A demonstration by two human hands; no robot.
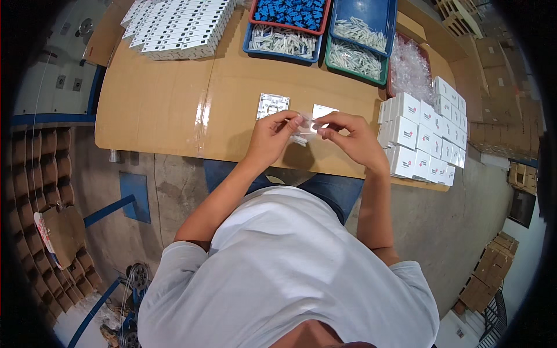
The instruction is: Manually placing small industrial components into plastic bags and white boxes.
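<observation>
Between my hands, above the near edge of the table, is a small clear plastic bag point(308, 126). My left hand point(275, 133) pinches its left side, and my right hand point(350, 136) pinches the other side near the top. Small white pieces point(299, 140) show at the bag's lower end; whether they are all inside it I cannot tell. Just beyond my left hand, a square white plastic plate with metal fittings point(272, 106) lies on the cardboard-covered table point(168, 110). A flat white piece point(324, 110), partly hidden by my right hand, lies beyond the bag.
White boxes point(426, 130) are stacked at the right edge, and rows of white parts point(180, 29) fill the far left. Along the far side stand a red tray of blue pieces point(288, 13), trays of small white pieces point(355, 58) and a bin of clear bags point(409, 66).
</observation>
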